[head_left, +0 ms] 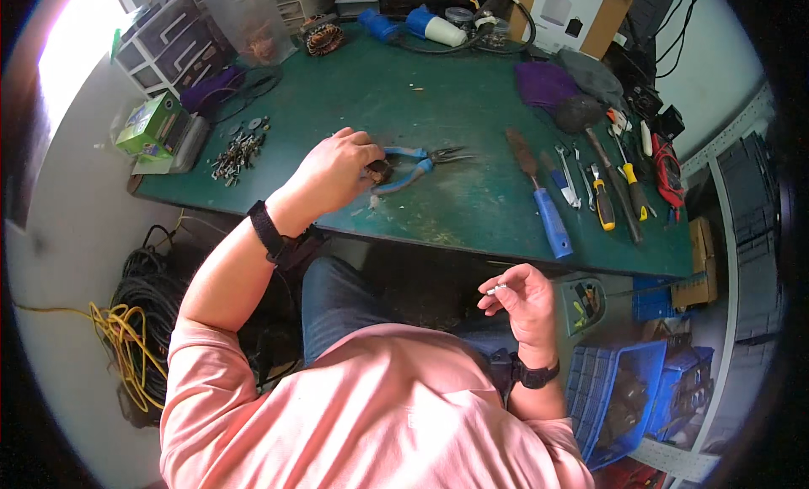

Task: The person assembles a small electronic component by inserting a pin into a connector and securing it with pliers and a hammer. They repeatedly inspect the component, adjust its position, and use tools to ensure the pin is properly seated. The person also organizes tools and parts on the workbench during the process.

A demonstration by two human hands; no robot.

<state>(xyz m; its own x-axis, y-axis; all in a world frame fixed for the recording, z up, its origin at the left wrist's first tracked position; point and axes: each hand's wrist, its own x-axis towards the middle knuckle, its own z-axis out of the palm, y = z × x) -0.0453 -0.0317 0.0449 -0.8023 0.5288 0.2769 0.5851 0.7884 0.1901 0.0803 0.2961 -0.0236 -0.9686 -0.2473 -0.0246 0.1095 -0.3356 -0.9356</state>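
Observation:
Over the near edge of the green workbench, my left hand has its fingers closed on a small dark brown part, mostly hidden by the hand. Right beside it lie blue-handled long-nose pliers, handles spread toward my fingers and jaws pointing right. In front of the bench edge, my right hand is raised, thumb and fingers pinching a small silvery metal piece. Its exact kind is too small to tell.
Several small metal parts are heaped at the left. On the right lie a blue-handled scraper, yellow-black screwdrivers and a mallet. A copper-wound coil stands at the back. Blue crates stand below right.

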